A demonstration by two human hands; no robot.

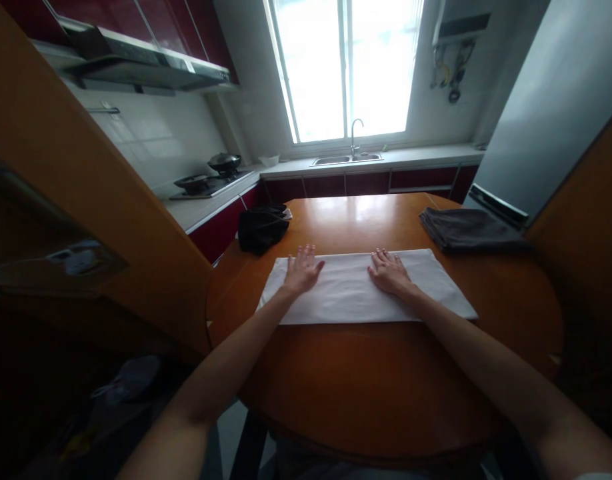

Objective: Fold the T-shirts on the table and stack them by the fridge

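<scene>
And here are both palms, down on the white cloth (341, 297) at the middle of the frame! The left hand (302, 272) presses left of centre, fingers spread towards the window (313, 67), thumb out to the side; the right hand (390, 275) lies right of centre, angled inwards. They're well apart, with a broad stretch of cloth between them, and neither is gripping anything. This looks like a flattening press, a judgement from those flat palms. Any move from this position would call for light, even contact, so that the layers don't slip or ruck up.

Now the cloth itself: a wide, low band lying crosswise on the table (361, 393), plain and pale, seemingly folded over. The near edge runs nearly straight, the ends slant outwards, and the lower-right corner reaches out beyond the right forearm. Faint creases cross the surface, and the left end looks a touch uneven. How many layers there are, nobody can tell from here.

Out on the flanks, a black bundle (263, 229) sits slumped at the table's far left, while a dark grey cloth (471, 230) lies folded at the right of the frame, apart from the white one.
</scene>
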